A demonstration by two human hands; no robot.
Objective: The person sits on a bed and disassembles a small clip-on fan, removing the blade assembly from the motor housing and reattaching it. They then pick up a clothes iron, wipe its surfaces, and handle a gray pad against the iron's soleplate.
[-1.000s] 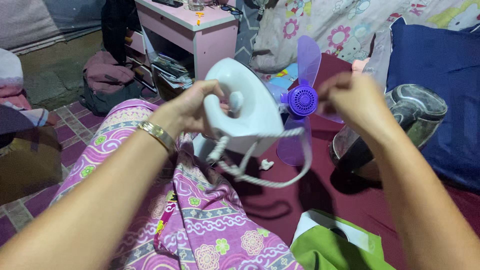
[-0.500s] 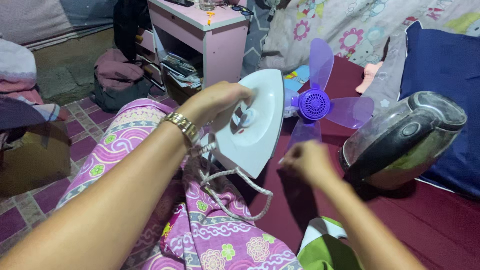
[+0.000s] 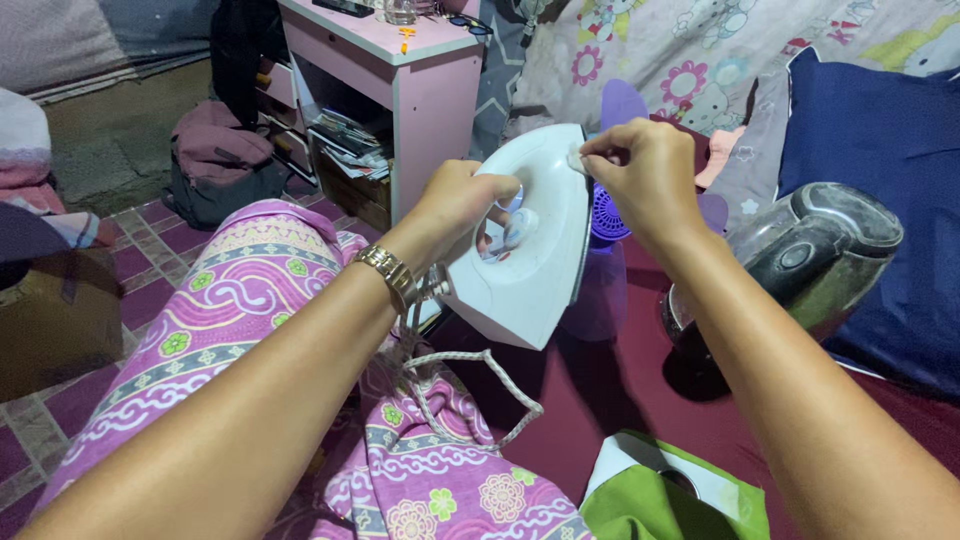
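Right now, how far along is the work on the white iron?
Done: the left hand has the white iron lifted by its handle. In hand: the right hand presses a small white wad to its upper edge. Left: most of the shell looks untouched; the cord dangles loose.

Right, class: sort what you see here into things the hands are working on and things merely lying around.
In hand:
- white iron, held by left hand
- small white wad, pinched by right hand at the iron's tip
- iron's cord

Lying about:
- purple fan
- kettle
- pink desk
- backpack
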